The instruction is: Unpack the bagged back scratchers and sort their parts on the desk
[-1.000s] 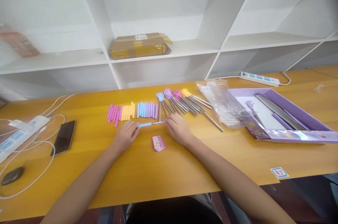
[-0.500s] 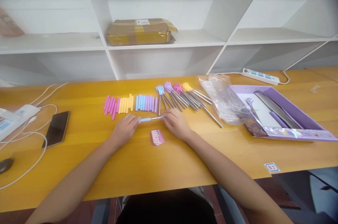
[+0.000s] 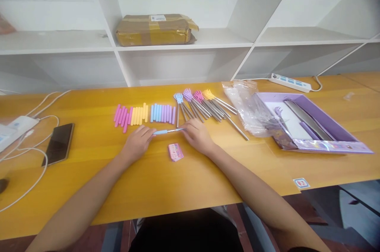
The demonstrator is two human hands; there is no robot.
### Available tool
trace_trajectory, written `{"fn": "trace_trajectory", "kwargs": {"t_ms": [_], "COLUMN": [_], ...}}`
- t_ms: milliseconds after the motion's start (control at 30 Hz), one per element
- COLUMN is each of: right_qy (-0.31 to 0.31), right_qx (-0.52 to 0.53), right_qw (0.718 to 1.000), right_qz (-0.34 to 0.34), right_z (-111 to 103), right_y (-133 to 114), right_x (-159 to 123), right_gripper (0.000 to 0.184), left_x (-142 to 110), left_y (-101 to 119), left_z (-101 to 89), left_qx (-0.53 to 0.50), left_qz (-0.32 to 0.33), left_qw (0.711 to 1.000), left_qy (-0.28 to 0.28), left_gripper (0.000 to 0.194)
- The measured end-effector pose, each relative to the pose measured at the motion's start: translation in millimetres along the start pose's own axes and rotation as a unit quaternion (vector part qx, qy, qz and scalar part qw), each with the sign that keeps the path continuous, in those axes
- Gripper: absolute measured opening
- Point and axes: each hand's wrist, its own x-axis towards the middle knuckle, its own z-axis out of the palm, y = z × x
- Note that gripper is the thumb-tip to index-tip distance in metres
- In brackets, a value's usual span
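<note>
In the head view my left hand pinches the light-blue handle of a back scratcher. Its thin metal rod runs across to my right hand, whose closed fingers cover most of the far end; a bit of blue shows there. Behind the hands lie claw-headed back scratchers with metal rods: blue, purple, pink and yellow. To their left stretches a row of loose handle sleeves: pink, yellow, blue and purple.
A small pink printed card lies in front of my hands. Crumpled clear plastic and a purple box occupy the right. A phone, cables and a power strip are at left. Shelving with a taped carton stands behind.
The camera view has shifted slightly, so everything sits a little higher and further left. Both hands keep their hold on the blue back scratcher, with slightly more of its handle showing.
</note>
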Motion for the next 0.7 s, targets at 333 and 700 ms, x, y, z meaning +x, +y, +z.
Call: {"fn": "trace_trajectory", "kwargs": {"t_ms": [333,700], "right_qy": [0.001,0.124], "right_qx": [-0.09,-0.249], "right_qw": [0.995,0.959], "right_qz": [-0.048,-0.062], "right_z": [-17,-159], "right_y": [1,76], "right_x": [9,-39], "right_gripper": [0.017,0.032], "left_x": [0,-5], "left_y": [-11,-70], "left_z": [-3.6,-73.2], "left_qx": [0.006,0.041], "left_qz": [-0.013,-0.06], "left_qw": [1.0,0.997], "left_qy": [-0.003,-0.026], "left_gripper": [0.027,0.039]}}
